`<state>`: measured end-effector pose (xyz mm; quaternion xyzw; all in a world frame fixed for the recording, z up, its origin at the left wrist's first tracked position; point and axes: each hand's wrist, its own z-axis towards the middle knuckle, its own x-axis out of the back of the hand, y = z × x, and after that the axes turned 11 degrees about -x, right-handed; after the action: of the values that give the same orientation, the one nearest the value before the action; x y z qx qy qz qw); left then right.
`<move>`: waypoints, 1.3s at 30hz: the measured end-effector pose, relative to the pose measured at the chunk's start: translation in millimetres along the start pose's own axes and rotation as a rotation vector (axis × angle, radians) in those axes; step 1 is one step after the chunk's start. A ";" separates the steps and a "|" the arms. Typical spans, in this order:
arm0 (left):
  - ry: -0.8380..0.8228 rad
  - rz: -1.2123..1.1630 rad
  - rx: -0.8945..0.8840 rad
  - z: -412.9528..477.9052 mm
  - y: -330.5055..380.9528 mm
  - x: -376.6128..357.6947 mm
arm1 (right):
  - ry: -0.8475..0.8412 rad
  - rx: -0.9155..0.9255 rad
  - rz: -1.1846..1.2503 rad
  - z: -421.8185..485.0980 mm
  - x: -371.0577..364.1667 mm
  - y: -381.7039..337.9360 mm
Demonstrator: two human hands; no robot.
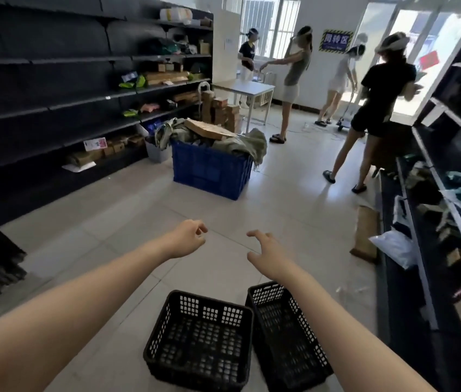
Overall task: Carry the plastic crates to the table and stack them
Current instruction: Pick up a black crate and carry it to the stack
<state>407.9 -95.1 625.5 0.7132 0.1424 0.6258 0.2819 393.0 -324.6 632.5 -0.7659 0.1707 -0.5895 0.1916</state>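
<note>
Two black perforated plastic crates stand side by side on the tiled floor below me: the left crate [199,339] and the right crate [286,332], both empty. My left hand [188,239] is stretched out above and beyond them, fingers loosely curled, holding nothing. My right hand [264,250] is also held out over the floor with fingers spread, empty. Neither hand touches a crate. A white table [245,87] stands far ahead by the back wall.
A large blue crate [211,171] heaped with cloth and cardboard sits mid-aisle ahead. Dark shelving [54,103] lines the left; more shelves [450,179] with parcels line the right. Several people stand near the table and doorway. A cardboard piece [365,234] lies on the floor at right.
</note>
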 end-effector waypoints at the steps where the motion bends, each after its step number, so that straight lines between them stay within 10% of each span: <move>1: -0.008 -0.013 -0.002 15.3 -6.4 -1.0 | -0.008 -0.019 0.000 12.9 -3.6 1.4; 11: -0.155 -0.071 0.028 122.1 -60.4 -78.4 | -0.115 -0.180 0.010 117.2 -51.1 55.0; 27: -0.203 -0.230 0.670 135.5 -311.6 -309.0 | -0.328 -0.709 0.128 228.4 -298.8 243.5; 39: -0.334 0.050 0.635 115.4 -470.8 -438.8 | -0.367 -0.821 0.021 252.4 -509.2 337.6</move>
<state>513.4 12.1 -10.8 0.8609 0.2642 0.4319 0.0502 499.8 -346.2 -19.5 -0.8685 0.3616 -0.3254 -0.0951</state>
